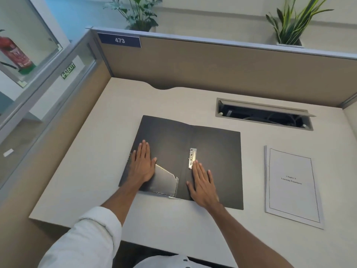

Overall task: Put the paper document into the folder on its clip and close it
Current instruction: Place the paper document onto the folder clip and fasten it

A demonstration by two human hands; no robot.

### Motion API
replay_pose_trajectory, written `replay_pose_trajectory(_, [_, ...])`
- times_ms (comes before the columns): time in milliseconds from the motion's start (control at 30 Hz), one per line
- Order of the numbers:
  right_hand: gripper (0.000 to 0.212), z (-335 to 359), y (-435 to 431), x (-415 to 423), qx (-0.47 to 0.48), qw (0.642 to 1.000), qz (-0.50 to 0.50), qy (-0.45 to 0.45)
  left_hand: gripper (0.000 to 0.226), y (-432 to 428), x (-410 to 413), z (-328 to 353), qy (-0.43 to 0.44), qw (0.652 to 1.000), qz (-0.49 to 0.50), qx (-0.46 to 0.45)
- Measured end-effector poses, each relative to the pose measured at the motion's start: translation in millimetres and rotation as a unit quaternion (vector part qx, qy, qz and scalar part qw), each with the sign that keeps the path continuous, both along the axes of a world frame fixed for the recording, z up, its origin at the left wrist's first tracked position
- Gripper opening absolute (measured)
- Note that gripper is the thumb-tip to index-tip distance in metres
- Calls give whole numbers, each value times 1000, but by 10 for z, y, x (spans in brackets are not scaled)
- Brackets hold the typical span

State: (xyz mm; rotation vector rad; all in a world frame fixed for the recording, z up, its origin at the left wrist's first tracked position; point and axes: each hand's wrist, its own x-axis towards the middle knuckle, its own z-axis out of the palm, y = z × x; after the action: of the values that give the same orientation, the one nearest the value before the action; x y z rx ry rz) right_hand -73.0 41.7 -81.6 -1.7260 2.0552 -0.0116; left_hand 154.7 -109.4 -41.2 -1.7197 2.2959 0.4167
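Note:
A black folder (216,144) lies spread open on the desk, both covers flat. A metal clip (192,158) runs along its spine on the right half, and a clear corner pocket (167,182) sits on the left half. My left hand (142,163) presses flat on the left cover, fingers together. On the right cover my right hand (202,183) lies flat, fingertips touching the lower end of the clip. The white paper document (292,185), a thin stack with a printed title page, rests on the desk to the right of the folder, apart from it.
The beige desk (92,171) is boxed in by partition walls at the back and left. An open cable tray (264,115) is cut into the desk behind the folder and document. Potted plants (291,22) stand beyond the partition.

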Motion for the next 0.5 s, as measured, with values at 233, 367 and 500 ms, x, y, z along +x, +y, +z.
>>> replay_pose_trajectory(233, [81,33,-43,-49,7,1000,4,-15,72,-17,-332,-17,40,996,-82,-15])
replay_pose_trajectory(367, [75,157,-113,-244,-29,999,-18,-24,72,6,-599,2,78,984,-163,3])
replay_pose_trajectory(500, [79,244,-166,-587,-10,999,-47,12,81,27,-912,33,84,970,-220,58])
